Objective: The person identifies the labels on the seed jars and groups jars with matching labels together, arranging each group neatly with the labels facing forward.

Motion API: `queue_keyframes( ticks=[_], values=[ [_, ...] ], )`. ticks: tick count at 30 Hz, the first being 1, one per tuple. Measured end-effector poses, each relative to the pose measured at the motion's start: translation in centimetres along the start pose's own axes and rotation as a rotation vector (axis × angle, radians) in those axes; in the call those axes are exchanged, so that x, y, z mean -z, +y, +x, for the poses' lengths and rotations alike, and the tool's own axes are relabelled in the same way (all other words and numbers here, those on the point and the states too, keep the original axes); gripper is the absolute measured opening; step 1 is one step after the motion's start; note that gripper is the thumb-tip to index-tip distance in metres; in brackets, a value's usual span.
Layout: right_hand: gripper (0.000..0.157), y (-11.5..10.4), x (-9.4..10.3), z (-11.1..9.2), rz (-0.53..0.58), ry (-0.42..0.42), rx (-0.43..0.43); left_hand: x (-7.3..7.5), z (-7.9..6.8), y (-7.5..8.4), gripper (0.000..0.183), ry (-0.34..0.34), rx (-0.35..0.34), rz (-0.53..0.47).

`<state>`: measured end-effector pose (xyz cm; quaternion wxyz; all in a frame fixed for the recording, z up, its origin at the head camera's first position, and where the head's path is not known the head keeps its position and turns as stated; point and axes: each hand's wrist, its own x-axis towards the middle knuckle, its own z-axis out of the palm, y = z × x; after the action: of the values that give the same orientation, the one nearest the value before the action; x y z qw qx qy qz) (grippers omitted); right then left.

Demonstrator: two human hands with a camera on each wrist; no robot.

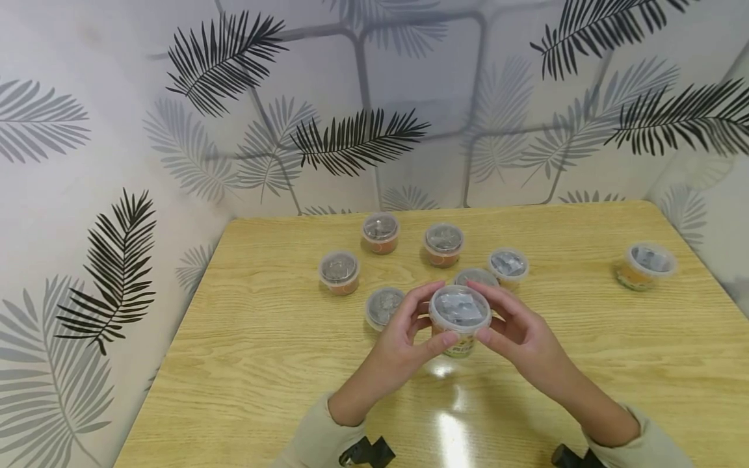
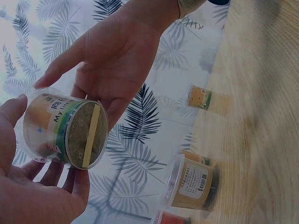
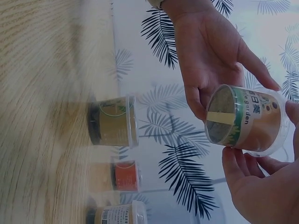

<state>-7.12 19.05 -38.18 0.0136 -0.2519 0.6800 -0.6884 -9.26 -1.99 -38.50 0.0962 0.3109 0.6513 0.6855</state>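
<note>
Both hands hold one small lidded plastic cup (image 1: 460,315) above the table. My left hand (image 1: 402,343) grips its left side and my right hand (image 1: 531,339) its right side, with thumbs at the near side. In the left wrist view the cup (image 2: 49,126) is tilted. Its orange and green label reads "My little...", and brown, soil-like stuff and a pale strip show at its base. The right wrist view shows the words "garden" on the cup (image 3: 257,119). Just behind the hands stand a grey-lidded cup (image 1: 383,305) and another cup (image 1: 475,276), partly hidden.
The wooden table (image 1: 246,364) meets a leaf-patterned wall (image 1: 409,84) behind. More lidded cups stand farther back: a reddish cup (image 1: 380,234), a second reddish cup (image 1: 443,246), a left cup (image 1: 339,273) and a cup (image 1: 508,265). One cup (image 1: 643,266) stands apart at right.
</note>
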Motion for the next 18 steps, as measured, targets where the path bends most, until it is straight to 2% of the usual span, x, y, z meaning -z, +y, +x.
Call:
queue_keyframes(
  ticks=[5, 9, 11, 14, 18],
  values=[
    [0.065, 0.2, 0.0, 0.0, -0.056, 0.000, -0.008, -0.1, 0.1, -0.3, 0.063, -0.001, 0.026, 0.017],
    [0.065, 0.5, 0.1, 0.0, -0.072, 0.014, -0.006, -0.2, 0.1, -0.4, 0.064, -0.008, 0.038, 0.016],
    [0.065, 0.7, 0.2, 0.0, -0.082, 0.018, 0.006, -0.1, 0.1, -0.4, 0.063, -0.021, 0.040, 0.050],
    [0.064, 0.8, 0.5, -0.1, -0.095, 0.025, 0.017, 0.3, 0.0, -0.3, 0.065, -0.041, 0.042, 0.185],
    [0.064, 0.8, 1.4, -0.2, -0.095, 0.041, 0.024, 1.5, 0.0, -0.1, 0.071, -0.022, 0.043, 0.474]
  ],
)
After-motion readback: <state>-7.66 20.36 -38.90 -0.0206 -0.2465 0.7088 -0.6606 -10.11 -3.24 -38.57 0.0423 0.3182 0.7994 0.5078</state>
